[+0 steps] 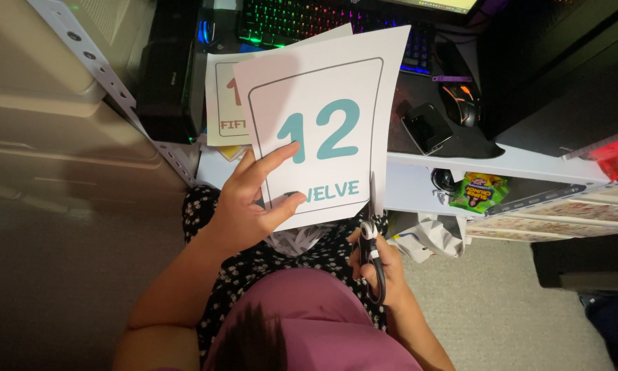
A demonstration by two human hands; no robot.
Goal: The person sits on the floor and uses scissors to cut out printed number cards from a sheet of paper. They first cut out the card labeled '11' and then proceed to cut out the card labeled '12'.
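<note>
My left hand [248, 199] grips a white paper sheet [336, 82] by its lower left corner, thumb and forefinger on its printed face. The sheet bears a large teal number inside a rounded grey border. My right hand [380, 269] holds a pair of black-handled scissors [372, 244]. Their blades point up along the sheet's right side, just outside the grey border, at the bottom edge. Both hands are over my lap, in front of the desk.
A second printed sheet [221, 103] lies on the desk behind the first. A backlit keyboard [281, 20], a mouse [460, 103] and a dark phone [427, 127] sit on the desk. A green packet [479, 191] lies on the white shelf; crumpled paper [429, 237] lies below.
</note>
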